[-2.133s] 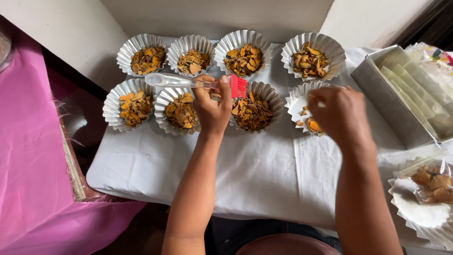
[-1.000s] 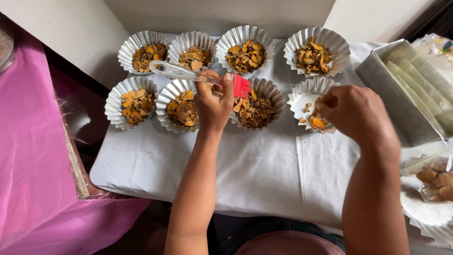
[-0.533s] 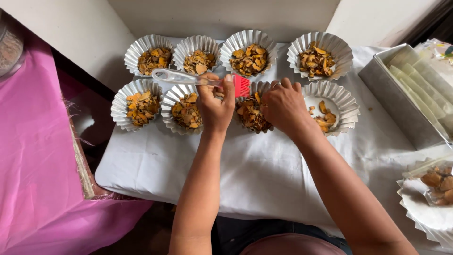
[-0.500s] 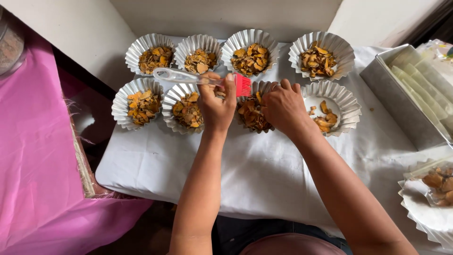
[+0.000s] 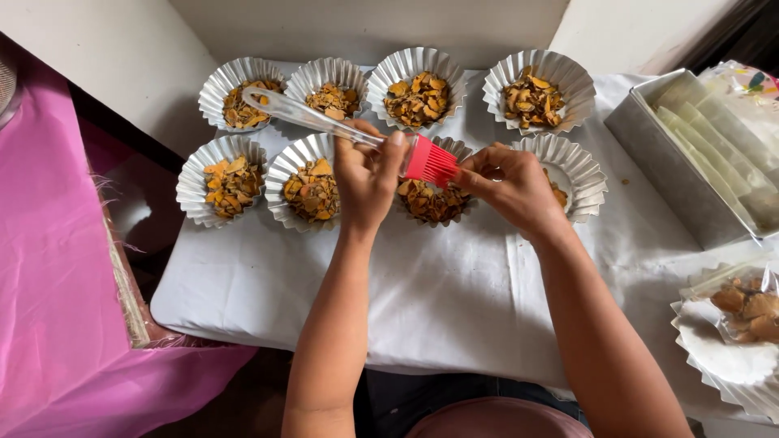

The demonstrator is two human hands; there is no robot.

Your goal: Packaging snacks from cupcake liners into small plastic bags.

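Pastry brush (image 5: 357,136): clear plastic handle, red silicone bristles, held roughly level over the front row of foil cups, bristle end just above the third front cup (image 5: 434,199). Left hand (image 5: 367,174) is clamped on the handle close to the bristle head; the handle's free end sticks out left over the back-row cups. Right hand (image 5: 511,185) sits at the bristle tips, fingers pinched together against them, over the gap between the third cup and the front right cup (image 5: 580,166), which it partly hides. Eight fluted foil cups in two rows of four on a white cloth-covered table (image 5: 438,300), each holding orange-brown chips or flakes; the front left cup (image 5: 221,180) and the second front cup (image 5: 304,182) are fully visible, and the back row (image 5: 406,85) lies along the wall edge. To the right, a grey rectangular metal tray (image 5: 673,170) with pale strips inside. At lower right, a stack of empty fluted cups (image 5: 722,357) with a clear bag of brown pieces (image 5: 746,304) resting on top. Pink cloth (image 5: 57,268) covers the surface to the left.
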